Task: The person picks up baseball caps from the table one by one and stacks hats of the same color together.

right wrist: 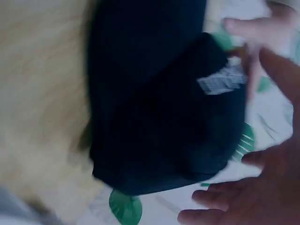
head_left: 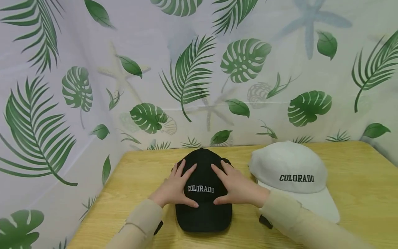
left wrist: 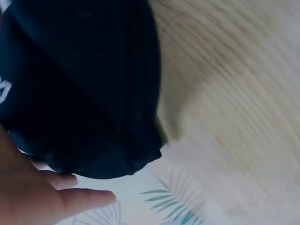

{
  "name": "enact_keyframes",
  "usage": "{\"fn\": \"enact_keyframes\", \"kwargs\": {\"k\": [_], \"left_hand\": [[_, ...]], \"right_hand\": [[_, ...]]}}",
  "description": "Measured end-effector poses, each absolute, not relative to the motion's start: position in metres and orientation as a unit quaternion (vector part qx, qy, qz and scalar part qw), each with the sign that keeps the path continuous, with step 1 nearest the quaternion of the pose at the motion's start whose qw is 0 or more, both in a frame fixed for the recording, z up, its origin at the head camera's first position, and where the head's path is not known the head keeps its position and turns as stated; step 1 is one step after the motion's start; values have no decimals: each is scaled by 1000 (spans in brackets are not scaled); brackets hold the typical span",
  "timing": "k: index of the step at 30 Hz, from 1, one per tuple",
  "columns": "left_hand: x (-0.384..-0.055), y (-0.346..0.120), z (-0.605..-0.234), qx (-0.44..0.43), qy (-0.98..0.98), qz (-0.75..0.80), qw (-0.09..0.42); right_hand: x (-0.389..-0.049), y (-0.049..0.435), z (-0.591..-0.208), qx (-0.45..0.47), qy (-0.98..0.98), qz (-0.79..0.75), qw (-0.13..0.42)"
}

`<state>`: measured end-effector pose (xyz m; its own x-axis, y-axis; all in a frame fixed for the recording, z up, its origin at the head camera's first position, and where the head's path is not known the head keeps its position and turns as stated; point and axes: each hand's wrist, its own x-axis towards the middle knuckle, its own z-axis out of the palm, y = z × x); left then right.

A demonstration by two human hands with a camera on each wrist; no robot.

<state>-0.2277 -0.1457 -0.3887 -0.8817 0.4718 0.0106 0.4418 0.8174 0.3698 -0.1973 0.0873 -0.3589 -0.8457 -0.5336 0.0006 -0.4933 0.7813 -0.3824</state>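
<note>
A black baseball cap (head_left: 203,219) with white COLORADO lettering sits on the wooden table, its brim toward me. My left hand (head_left: 175,188) lies along the cap's left side with fingers spread over the crown and the thumb near the lettering. On the opposite side my right hand (head_left: 238,186) mirrors it, fingers spread and thumb just above the brim. In the left wrist view the fingers (left wrist: 86,199) are straight beside the dark crown (left wrist: 79,93). The right wrist view shows extended fingers (right wrist: 211,199) next to the cap (right wrist: 164,117), with a gap between.
A white cap (head_left: 292,164) with black COLORADO lettering stands to the right on the table (head_left: 133,183), partly behind my right forearm. Behind the table hangs a leaf-print cloth (head_left: 192,128), which also runs along the left side.
</note>
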Motion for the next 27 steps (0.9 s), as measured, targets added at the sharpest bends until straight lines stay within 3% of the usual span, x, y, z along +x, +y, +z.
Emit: {"fn": "enact_keyframes", "kwargs": {"k": [5,16,23,27], "left_hand": [[-250,-139,-391,246,957,126,89],[-283,-131,-384,196,958,82,191],[-277,-130,-392,198,966,86,144],[-267,-137,-401,190,966,136,108]], "right_hand": [[-228,72,-370,-265,959,-48,86],[-271,52,-364,-263,952,6,159],[-272,57,-370,-272,952,9,141],[-265,70,-369,-254,950,-81,164]]}}
